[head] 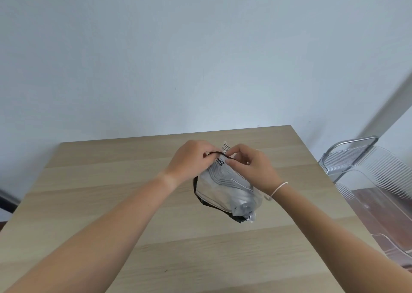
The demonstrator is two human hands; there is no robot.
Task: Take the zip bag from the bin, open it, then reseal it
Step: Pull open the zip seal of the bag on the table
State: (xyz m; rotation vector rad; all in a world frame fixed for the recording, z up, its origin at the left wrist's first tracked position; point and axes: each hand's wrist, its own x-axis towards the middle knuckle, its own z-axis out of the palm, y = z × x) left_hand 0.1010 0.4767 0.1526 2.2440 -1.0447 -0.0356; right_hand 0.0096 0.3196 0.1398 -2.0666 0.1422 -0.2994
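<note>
A crumpled zip bag (225, 192), pale with thin dark stripes and black edges, is held just above the wooden table (111, 203), near its middle. My left hand (191, 159) pinches the bag's dark top edge at its left end. My right hand (252, 165) pinches the same edge a little to the right, thumb and forefinger closed on it. The top edge runs as a thin black line between both hands. I cannot tell whether the seal is open or closed. The clear bin (379, 194) stands off the table's right side.
A metal-framed rack or cart (347, 154) stands behind the bin at the right. A plain pale wall rises behind the table's far edge. A white cord circles my right wrist.
</note>
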